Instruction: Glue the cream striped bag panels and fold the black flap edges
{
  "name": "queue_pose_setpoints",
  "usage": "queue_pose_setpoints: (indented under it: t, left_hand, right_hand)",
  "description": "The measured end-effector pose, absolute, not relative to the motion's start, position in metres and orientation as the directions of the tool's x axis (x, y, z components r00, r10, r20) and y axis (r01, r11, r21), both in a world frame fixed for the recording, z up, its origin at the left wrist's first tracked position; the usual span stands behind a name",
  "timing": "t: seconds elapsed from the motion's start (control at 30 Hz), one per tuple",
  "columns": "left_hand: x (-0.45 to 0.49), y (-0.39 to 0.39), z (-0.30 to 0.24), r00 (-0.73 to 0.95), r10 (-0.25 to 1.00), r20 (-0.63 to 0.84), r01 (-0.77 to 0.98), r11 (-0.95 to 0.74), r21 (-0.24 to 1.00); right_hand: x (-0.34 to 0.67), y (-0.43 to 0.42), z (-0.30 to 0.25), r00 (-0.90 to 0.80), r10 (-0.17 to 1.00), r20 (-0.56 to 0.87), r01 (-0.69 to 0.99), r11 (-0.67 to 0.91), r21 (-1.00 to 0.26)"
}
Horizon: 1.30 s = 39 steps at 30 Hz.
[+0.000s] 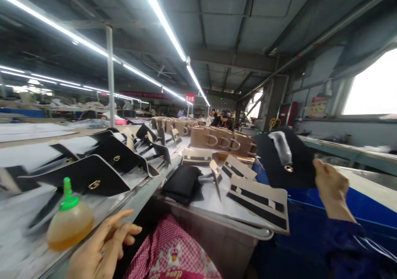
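My right hand (331, 184) is raised at the right and grips a black bag flap (279, 163) with a gold clasp and a shiny plastic strip, held over the blue bin (313, 221). My left hand (104, 246) hovers low at the bottom left with its fingers spread, holding nothing. It is just right of a squeeze bottle (70, 223) of amber liquid with a green cap, which stands on the grey workbench (141, 188). Several black flaps with gold clasps (93, 175) lie in rows on that bench.
A metal cart (217, 217) in front of me carries beige panels with black strips (259, 204) and a folded black piece (182, 184). Tan bags with handles (223, 140) stand behind it. A steel post (110, 76) rises at the left. Other people work far back.
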<state>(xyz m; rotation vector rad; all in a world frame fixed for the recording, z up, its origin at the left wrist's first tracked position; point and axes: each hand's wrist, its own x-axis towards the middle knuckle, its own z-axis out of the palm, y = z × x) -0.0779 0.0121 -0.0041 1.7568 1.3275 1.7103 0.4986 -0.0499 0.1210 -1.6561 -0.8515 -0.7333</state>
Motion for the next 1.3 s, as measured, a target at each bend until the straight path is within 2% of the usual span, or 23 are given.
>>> queue_pose_setpoints:
  t: [0.07,0.13,0.17,0.23,0.27,0.37,0.43,0.5,0.7,0.93,1.17,1.3]
  left_hand:
    - [-0.082,0.011,-0.005,-0.102,0.855,0.509,0.289,-0.464,0.838]
    - [-0.078,0.008,-0.005,-0.082,0.887,0.454,0.218,-0.429,0.877]
    - [-0.074,0.006,-0.005,-0.070,0.897,0.436,0.193,-0.417,0.888]
    - [-0.063,0.003,-0.005,-0.027,0.915,0.403,0.156,-0.394,0.906]
    - [-0.058,0.002,-0.005,0.014,0.923,0.385,0.144,-0.382,0.913]
    - [-0.046,-0.001,-0.008,0.110,0.936,0.336,0.129,-0.348,0.929]
    - [-0.044,-0.001,-0.013,0.147,0.939,0.312,0.123,-0.331,0.936]
    - [-0.046,0.001,-0.018,0.153,0.944,0.292,0.123,-0.312,0.942]
    - [-0.048,0.019,-0.039,0.072,0.977,0.200,0.069,-0.205,0.976]
    - [-0.023,0.031,-0.065,0.138,0.986,0.092,-0.017,-0.091,0.996]
    - [-0.020,0.035,-0.078,0.179,0.983,0.046,-0.049,-0.038,0.998]
    - [-0.019,0.036,-0.082,0.190,0.981,0.026,-0.081,-0.011,0.997]
  right_hand:
    - [0.512,-0.036,0.124,0.592,0.043,0.804,0.798,-0.171,-0.578]
    - [0.503,-0.012,0.117,0.585,0.033,0.810,0.804,-0.153,-0.575]
    - [0.491,0.005,0.109,0.566,0.075,0.821,0.821,-0.137,-0.554]
    - [0.448,0.045,0.084,0.484,0.239,0.842,0.874,-0.083,-0.478]
    - [0.420,0.068,0.068,0.409,0.370,0.834,0.903,-0.036,-0.427]
    - [0.323,0.133,0.011,0.085,0.717,0.692,0.942,0.168,-0.290]
    - [0.265,0.165,-0.023,-0.091,0.823,0.561,0.934,0.267,-0.239]
    - [0.226,0.184,-0.049,-0.172,0.873,0.456,0.931,0.295,-0.213]
    - [0.215,0.203,-0.071,-0.193,0.938,0.289,0.955,0.248,-0.166]
    - [0.232,0.203,-0.067,-0.235,0.945,0.228,0.941,0.280,-0.190]
    - [0.232,0.204,-0.060,-0.222,0.940,0.258,0.929,0.284,-0.236]
    - [0.220,0.193,-0.049,-0.161,0.921,0.354,0.935,0.258,-0.245]
